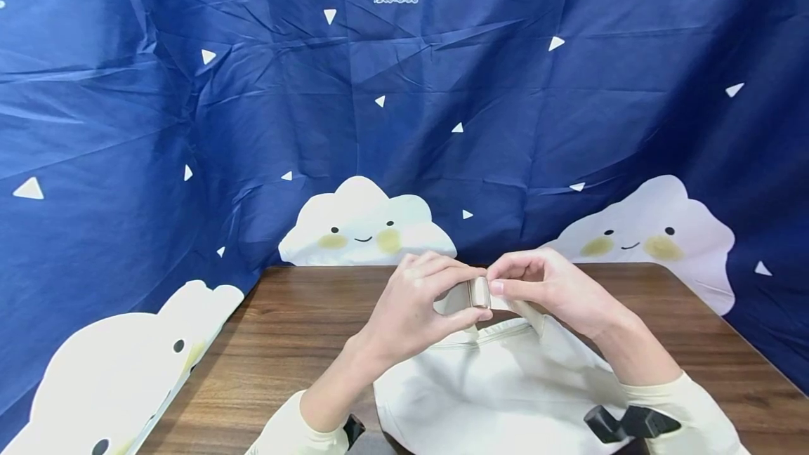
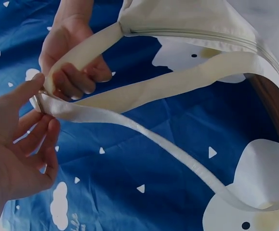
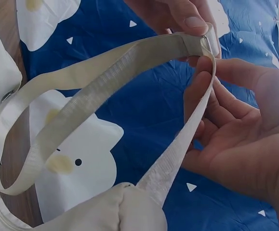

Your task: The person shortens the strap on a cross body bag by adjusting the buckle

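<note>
A white bag (image 1: pixel 493 392) lies on the table in front of me, its strap (image 2: pixel 134 94) raised in a loop. Between thumb and fingertips, my left hand (image 1: pixel 411 300) pinches the strap's slider buckle (image 1: pixel 479 293), a narrow metal-edged piece with webbing through it. Close on the other side, my right hand (image 1: pixel 562 286) pinches the strap where it meets the buckle, thumb against finger. In the right wrist view the strap (image 3: pixel 175 154) runs from that pinch down to the bag. The left wrist view shows the bag's zipper (image 2: pixel 197 34) along one edge.
The brown wooden table (image 1: pixel 297 328) extends to both sides of the bag. Behind it hangs a blue curtain (image 1: pixel 442 76) with white triangles and smiling clouds. Black devices (image 1: pixel 632 423) sit at my cuffs.
</note>
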`<state>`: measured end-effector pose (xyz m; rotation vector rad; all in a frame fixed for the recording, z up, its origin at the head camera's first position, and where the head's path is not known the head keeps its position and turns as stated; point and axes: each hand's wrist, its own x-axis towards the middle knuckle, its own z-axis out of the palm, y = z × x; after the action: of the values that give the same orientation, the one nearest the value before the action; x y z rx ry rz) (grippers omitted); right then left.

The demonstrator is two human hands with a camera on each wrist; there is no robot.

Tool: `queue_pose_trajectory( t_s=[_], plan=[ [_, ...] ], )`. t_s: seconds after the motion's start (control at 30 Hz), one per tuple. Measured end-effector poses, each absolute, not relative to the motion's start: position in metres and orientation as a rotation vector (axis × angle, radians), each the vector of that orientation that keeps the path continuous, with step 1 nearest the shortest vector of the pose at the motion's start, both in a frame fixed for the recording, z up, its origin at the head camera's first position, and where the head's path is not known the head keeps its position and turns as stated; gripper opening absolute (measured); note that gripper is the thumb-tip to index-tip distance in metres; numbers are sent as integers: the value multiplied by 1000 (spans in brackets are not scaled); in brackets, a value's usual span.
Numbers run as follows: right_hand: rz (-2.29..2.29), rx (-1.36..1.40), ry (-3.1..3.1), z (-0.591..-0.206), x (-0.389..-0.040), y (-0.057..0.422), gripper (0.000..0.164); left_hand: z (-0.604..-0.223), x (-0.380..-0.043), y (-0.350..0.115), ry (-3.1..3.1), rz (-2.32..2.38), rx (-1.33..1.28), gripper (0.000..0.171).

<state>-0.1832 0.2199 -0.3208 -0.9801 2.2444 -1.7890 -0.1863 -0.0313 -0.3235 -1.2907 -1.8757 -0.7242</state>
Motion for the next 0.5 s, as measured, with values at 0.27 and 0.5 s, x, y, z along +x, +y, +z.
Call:
queue_pose_trajectory(
  t_s=[0.27, 0.5],
  plan=[
    [-1882, -979, 2163, -321, -184, 217, 14, -323, -186, -30, -1895, -823, -1282, 38],
    [-1826, -1006, 2183, -323, -188, 224, 14, -322, -188, -32, -1893, -853, -1277, 40]
  ],
)
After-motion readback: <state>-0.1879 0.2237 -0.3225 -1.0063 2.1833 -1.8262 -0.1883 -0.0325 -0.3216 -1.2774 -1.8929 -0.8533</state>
